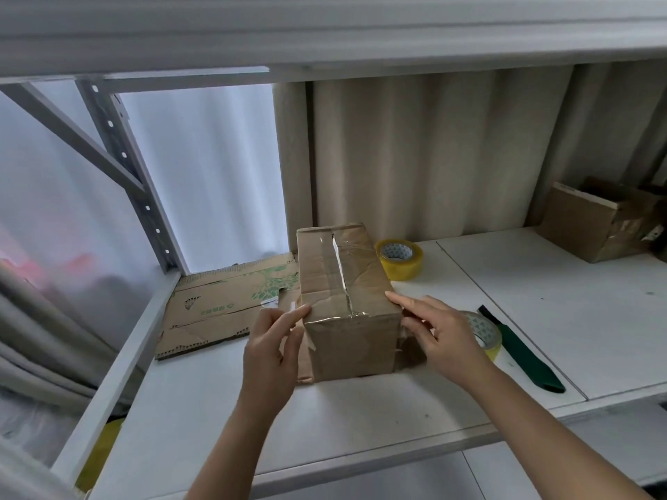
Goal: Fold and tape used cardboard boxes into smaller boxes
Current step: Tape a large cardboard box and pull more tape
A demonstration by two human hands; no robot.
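Small cardboard box [348,301] standing on the white shelf [505,319], roughly centre, taped shut along the top seam with clear tape [341,272] running lengthwise and folding down over the near end. Long axis pointing away from the viewer, leaning slightly left at the far end, so the short near face looks straight back between the two forearms. Left hand [274,348] at the near left corner, fingers straight and close together, tips touching the top edge, thumb side against the left wall; nothing clearly pinched, though a scrap of tape may lie under the fingertips, too blurred to tell. Right hand [440,333] at the near right corner, fingers spread, index laid along the top right edge, the rest pressing the right wall. Both about equally near, one per side, bracketing the near end. Judged next: smoothing the tape down or turning the box, with the turn pivoting about that long axis. Flattened printed cardboard [223,312] lying left of the box, partly under it. One yellow tape roll [400,259] just behind on the right, a second roll [485,333] half hidden behind the right hand, a green-handled knife [523,355] beside it, another open box [602,225] far right.
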